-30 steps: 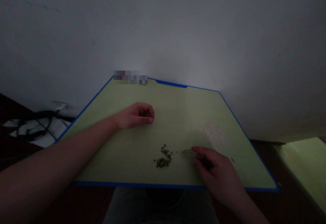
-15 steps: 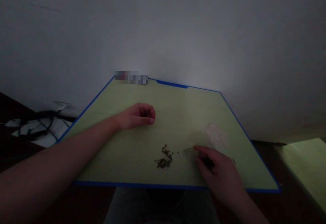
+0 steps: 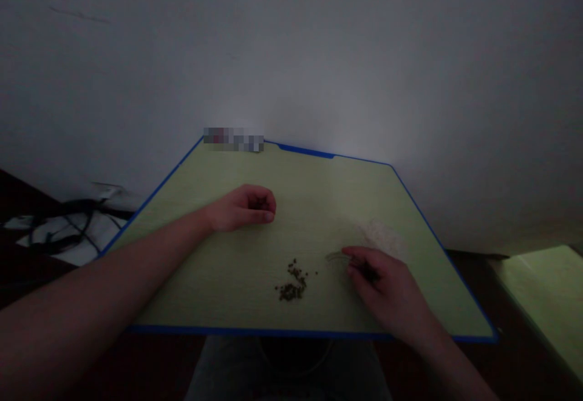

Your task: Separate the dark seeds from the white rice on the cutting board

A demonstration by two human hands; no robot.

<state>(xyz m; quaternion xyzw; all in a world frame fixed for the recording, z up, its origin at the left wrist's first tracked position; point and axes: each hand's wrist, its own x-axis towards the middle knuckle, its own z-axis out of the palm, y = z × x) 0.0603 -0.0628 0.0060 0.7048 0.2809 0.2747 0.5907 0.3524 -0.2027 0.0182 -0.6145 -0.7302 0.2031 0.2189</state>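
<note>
On the tabletop lies a loose pile of small dark brown beads or seeds [image 3: 291, 290], with a few strays to its upper right. My right hand [image 3: 387, 285] is right of the pile, thumb and fingers closed together. From its fingertips a thin pale strand [image 3: 336, 256] sticks out to the left, curved, like a thread or fine cord. My left hand [image 3: 246, 208] rests on its side beyond the pile, fingers curled in toward the thumb. Its hollow is dark, and what it holds, if anything, cannot be made out.
A pale, crumpled-looking patch [image 3: 382, 238] lies beyond my right hand. The small table [image 3: 319, 200] has a blue edge and stands against a grey wall [image 3: 291, 54]. A blurred-out item [image 3: 234, 140] sits at its far left corner. Black cables [image 3: 68, 225] lie at the left.
My right hand has moved slightly away from me, and the strand at its fingertips has shifted with it. My left hand keeps its place and the pile looks the same.
</note>
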